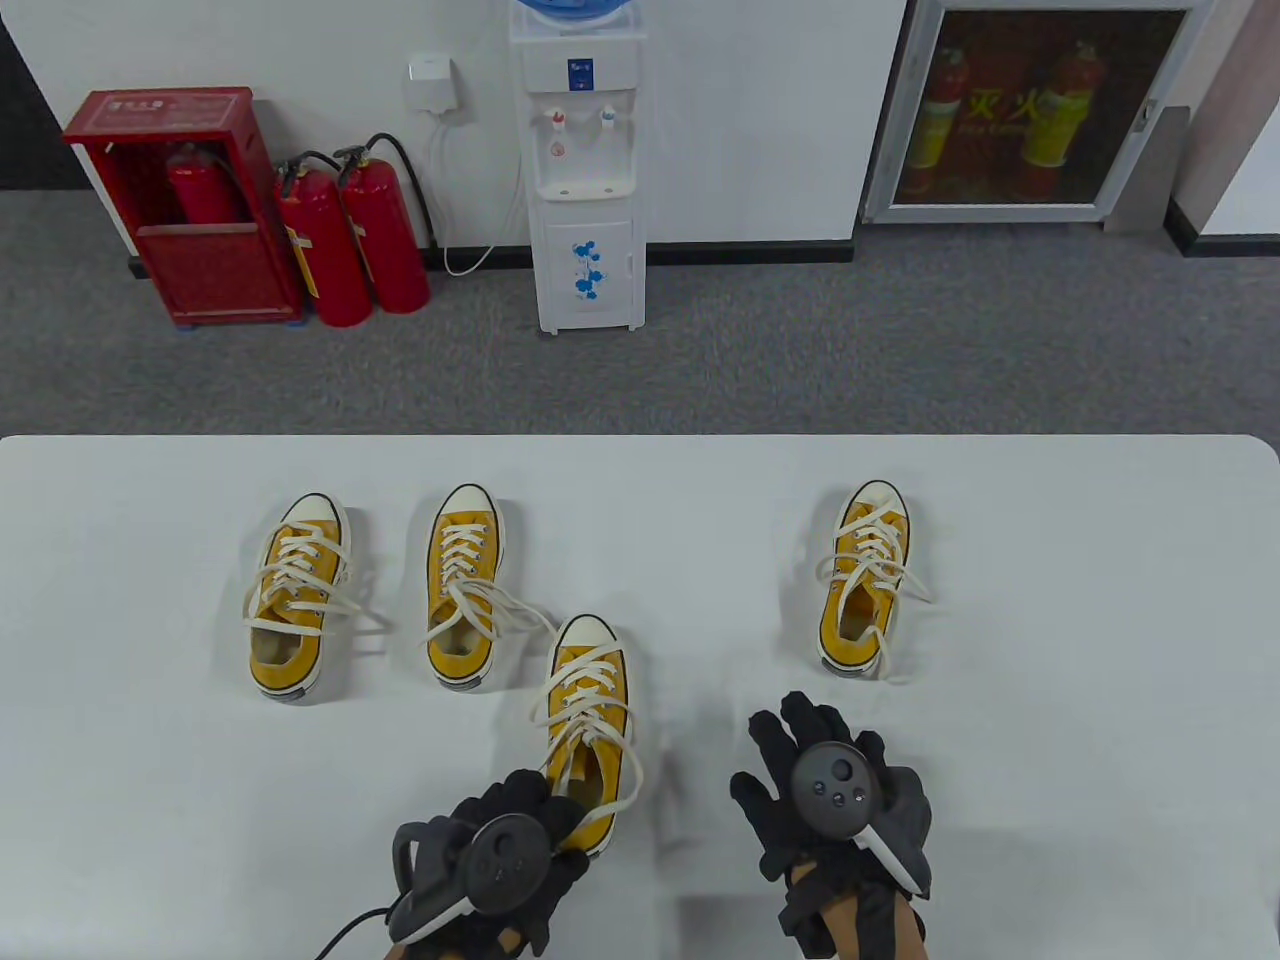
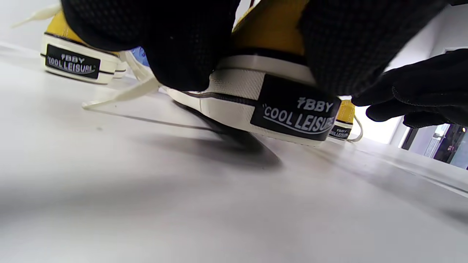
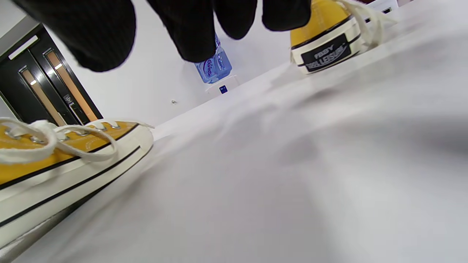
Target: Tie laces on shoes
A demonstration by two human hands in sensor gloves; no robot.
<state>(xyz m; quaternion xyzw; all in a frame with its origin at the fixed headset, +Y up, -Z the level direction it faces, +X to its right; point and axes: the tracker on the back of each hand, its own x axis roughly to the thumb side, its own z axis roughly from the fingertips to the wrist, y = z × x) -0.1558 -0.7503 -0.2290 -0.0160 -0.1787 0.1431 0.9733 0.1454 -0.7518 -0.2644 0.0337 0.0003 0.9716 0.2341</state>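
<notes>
Gripping the heel of the nearest yellow canvas sneaker with cream laces (image 1: 588,715), left hand (image 1: 497,850) curled round its white rubber heel, thumb and fingers on either side. Hovering just right of that sneaker, above the white surface (image 1: 1050,800), right hand (image 1: 830,790) palm down, fingers spread and relaxed, holding nothing. Laces lying loose, untied.
</notes>
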